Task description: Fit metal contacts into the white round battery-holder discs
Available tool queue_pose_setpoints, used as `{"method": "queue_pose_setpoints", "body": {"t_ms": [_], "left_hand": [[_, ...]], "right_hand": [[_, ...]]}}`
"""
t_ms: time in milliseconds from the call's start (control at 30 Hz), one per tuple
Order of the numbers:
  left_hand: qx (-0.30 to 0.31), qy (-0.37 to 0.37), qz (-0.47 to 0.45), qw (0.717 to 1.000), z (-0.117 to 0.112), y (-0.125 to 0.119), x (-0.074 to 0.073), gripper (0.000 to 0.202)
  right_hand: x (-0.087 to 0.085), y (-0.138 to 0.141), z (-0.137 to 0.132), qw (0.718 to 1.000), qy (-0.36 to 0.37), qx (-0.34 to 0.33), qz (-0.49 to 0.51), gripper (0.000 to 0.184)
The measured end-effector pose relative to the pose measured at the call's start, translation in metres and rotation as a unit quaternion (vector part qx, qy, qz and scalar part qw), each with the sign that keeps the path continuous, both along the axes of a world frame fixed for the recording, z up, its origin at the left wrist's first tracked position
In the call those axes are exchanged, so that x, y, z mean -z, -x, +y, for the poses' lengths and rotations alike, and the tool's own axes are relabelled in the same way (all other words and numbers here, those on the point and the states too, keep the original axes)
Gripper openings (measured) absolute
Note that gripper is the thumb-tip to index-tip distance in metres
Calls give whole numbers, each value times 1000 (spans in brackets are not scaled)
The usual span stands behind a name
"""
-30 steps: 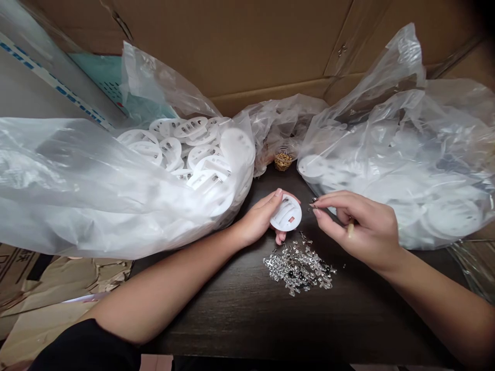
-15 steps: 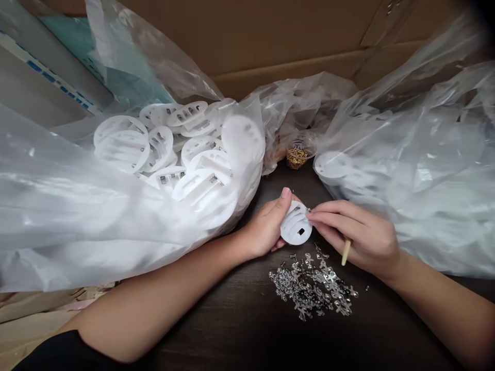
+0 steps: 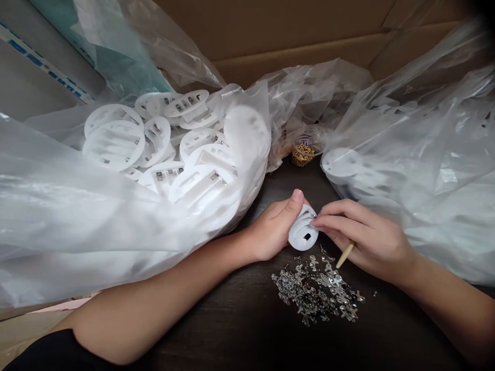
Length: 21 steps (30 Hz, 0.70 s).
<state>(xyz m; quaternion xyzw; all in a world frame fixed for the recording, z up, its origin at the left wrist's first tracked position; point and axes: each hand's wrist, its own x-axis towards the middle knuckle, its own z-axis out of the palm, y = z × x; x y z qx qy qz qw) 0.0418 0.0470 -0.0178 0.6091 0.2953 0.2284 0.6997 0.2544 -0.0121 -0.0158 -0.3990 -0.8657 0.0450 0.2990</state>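
My left hand (image 3: 276,226) is closed around a small round white plastic disc (image 3: 304,236), held above the dark table (image 3: 240,319). My right hand (image 3: 363,237) pinches a tiny metal piece against the disc's upper right edge. A thin wooden stick (image 3: 344,255) pokes out from under its fingers. A heap of small silver metal contacts (image 3: 319,291) lies on the table just below both hands.
A clear plastic bag (image 3: 96,206) full of white discs fills the left. A second clear bag (image 3: 417,165) holding discs fills the right. A small cup of gold-coloured parts (image 3: 303,149) stands behind the hands. Cardboard box walls (image 3: 294,31) close off the back.
My right hand came left from apart to touch the disc's edge with its pinched piece. The disc has turned slightly in my left hand. The view has shifted, so everything sits a little lower and right.
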Motion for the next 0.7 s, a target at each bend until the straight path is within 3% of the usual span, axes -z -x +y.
{"method": "queue_pose_setpoints", "body": {"t_ms": [300, 700], "left_hand": [[-3, -6, 2, 1000, 2, 0, 0, 62], [-4, 34, -7, 999, 1, -2, 2, 66]], "right_hand": [[-3, -3, -2, 1000, 3, 5, -19, 27], [-1, -4, 0, 999, 9, -17, 39, 34]]}}
